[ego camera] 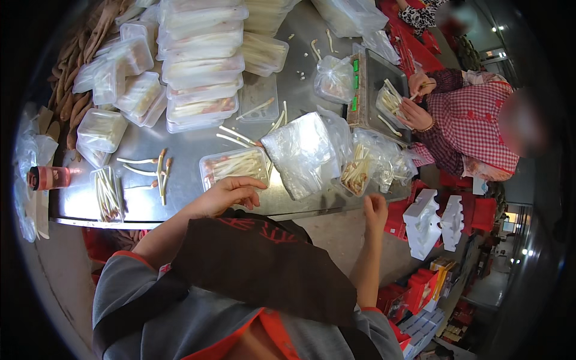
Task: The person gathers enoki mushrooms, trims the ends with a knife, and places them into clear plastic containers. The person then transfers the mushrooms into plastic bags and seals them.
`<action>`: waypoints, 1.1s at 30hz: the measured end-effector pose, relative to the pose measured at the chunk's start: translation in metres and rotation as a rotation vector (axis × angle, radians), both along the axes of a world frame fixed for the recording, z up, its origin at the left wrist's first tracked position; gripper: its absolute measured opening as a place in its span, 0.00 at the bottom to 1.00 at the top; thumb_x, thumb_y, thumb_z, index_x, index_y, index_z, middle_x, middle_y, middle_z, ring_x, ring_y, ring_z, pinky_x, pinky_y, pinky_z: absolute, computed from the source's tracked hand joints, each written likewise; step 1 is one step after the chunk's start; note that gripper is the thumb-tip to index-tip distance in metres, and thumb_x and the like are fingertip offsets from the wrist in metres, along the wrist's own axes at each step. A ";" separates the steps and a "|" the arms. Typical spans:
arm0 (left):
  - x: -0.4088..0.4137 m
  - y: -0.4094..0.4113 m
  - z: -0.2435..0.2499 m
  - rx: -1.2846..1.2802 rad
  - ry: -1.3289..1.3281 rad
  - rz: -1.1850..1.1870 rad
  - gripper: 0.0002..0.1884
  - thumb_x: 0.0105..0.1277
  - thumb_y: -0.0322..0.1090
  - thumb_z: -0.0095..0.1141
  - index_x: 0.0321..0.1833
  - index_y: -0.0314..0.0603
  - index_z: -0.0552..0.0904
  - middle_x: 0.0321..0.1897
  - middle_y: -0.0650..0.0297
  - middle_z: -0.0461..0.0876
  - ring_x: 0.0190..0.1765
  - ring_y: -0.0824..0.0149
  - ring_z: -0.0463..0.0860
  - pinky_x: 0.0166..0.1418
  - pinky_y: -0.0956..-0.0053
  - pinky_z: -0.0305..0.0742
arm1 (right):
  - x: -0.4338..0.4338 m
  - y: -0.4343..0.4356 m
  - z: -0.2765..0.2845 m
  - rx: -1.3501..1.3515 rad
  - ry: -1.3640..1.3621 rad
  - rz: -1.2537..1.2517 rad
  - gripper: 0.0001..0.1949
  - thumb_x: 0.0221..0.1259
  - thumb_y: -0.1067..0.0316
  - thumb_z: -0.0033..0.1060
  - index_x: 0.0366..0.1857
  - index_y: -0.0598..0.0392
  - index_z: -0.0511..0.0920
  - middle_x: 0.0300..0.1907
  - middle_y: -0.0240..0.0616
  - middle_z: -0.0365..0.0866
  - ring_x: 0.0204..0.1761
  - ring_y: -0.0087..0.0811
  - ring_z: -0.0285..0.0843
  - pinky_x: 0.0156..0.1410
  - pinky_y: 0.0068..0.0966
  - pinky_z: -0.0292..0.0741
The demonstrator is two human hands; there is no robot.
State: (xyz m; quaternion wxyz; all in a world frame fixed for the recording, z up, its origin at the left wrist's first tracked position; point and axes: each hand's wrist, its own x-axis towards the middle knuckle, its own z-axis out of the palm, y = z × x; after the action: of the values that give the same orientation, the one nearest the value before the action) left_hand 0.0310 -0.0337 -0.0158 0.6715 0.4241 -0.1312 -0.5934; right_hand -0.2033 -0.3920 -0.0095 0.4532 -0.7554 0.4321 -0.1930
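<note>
My left hand (236,193) is at the near rim of a clear plastic tray (203,173) of pale vegetable shoots (236,164). Its fingers are apart and nothing shows in them. At the right, my right hand (375,209) is raised by the table edge with curled fingers; whether it holds anything thin is unclear. Just beyond it, a clear tray of shoots with brown ends (356,173) lies against crumpled plastic bags (389,162). Between the hands rests a stack of clear plastic bags (299,155). Loose shoots (237,136) lie behind the filled tray.
Stacked packed trays (202,67) rise at the back. Brown roots (74,103) are heaped far left, near a pink-lidded bottle (56,177). A bundle of shoots (107,193) lies nearer. Across the metal table (153,211), a co-worker (463,121) handles shoots over a scale (378,67).
</note>
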 end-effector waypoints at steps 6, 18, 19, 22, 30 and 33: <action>-0.008 -0.002 0.015 0.034 -0.175 0.019 0.14 0.71 0.30 0.45 0.56 0.35 0.75 0.36 0.63 0.80 0.41 0.74 0.78 0.48 0.79 0.72 | 0.125 -0.020 -0.027 -0.951 0.008 0.327 0.25 0.43 0.62 0.71 0.48 0.58 0.76 0.42 0.41 0.76 0.40 0.30 0.76 0.44 0.28 0.74; -0.045 0.015 0.015 0.012 -0.034 0.267 0.20 0.74 0.39 0.43 0.62 0.34 0.69 0.49 0.57 0.77 0.53 0.67 0.76 0.59 0.73 0.70 | 0.175 -0.012 0.049 -0.279 -0.268 0.469 0.09 0.52 0.76 0.57 0.38 0.59 0.78 0.32 0.33 0.81 0.36 0.24 0.77 0.43 0.21 0.72; -0.045 -0.003 0.028 -0.022 -0.019 0.265 0.22 0.74 0.41 0.43 0.64 0.33 0.68 0.53 0.56 0.75 0.56 0.65 0.74 0.61 0.71 0.69 | 0.164 0.031 0.046 -0.280 -0.266 0.506 0.12 0.50 0.77 0.58 0.41 0.57 0.79 0.36 0.36 0.82 0.37 0.29 0.80 0.43 0.22 0.74; -0.043 -0.052 0.009 -0.099 0.224 0.288 0.30 0.71 0.50 0.47 0.67 0.34 0.63 0.63 0.56 0.68 0.61 0.61 0.72 0.65 0.60 0.66 | 0.141 0.113 0.033 -0.386 -0.116 0.984 0.12 0.51 0.69 0.60 0.41 0.54 0.78 0.34 0.41 0.79 0.38 0.41 0.77 0.45 0.32 0.75; -0.042 -0.089 0.018 0.314 -0.071 0.502 0.17 0.71 0.44 0.48 0.53 0.40 0.77 0.49 0.65 0.79 0.53 0.69 0.77 0.53 0.67 0.75 | 0.142 0.068 -0.014 0.293 -0.317 0.585 0.10 0.64 0.66 0.55 0.43 0.59 0.80 0.37 0.36 0.84 0.36 0.22 0.79 0.41 0.18 0.74; -0.046 -0.079 0.055 -0.045 -0.200 0.542 0.15 0.72 0.43 0.47 0.52 0.41 0.78 0.55 0.57 0.77 0.55 0.64 0.77 0.52 0.62 0.78 | 0.150 0.028 -0.074 0.385 -0.272 0.534 0.14 0.66 0.64 0.54 0.47 0.64 0.78 0.41 0.37 0.82 0.41 0.23 0.76 0.47 0.20 0.72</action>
State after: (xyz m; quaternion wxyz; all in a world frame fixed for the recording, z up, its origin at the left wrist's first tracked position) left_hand -0.0155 -0.1130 0.0387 0.7986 0.4850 -0.0918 -0.3444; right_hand -0.0534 -0.3638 -0.0836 0.6752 -0.7098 0.1836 -0.0815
